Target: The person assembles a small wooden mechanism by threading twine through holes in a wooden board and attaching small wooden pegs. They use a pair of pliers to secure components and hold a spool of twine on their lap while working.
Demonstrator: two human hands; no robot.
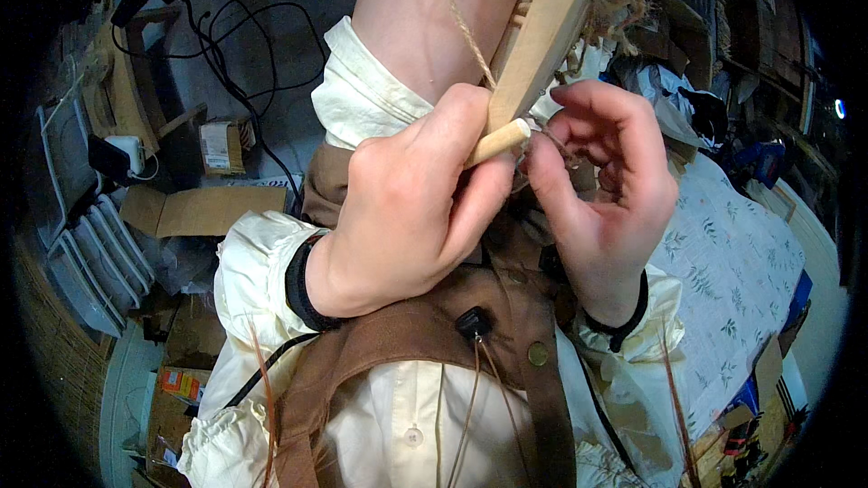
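A pale wooden bar (551,32) slants up and away from my hands, above my lap. My left hand (407,190) is closed around its near end and around a short round wooden dowel (502,142), whose cut tip sticks out past the thumb. Beige twine (463,18) runs down to the bar beside my left knuckles, across a bare knee. My right hand (624,190) is curled just right of the dowel's tip, thumb and fingers bent around a thin strand too small to name. Frayed brown fibres (624,4) hang at the bar's far right side.
On the left are a wooden chair-like frame (113,95), black cables (217,54), an opened cardboard box (194,210) and a white wire rack (99,248). A leaf-patterned cloth (732,262) covers a surface on the right. Piled bags (665,90) lie beyond it.
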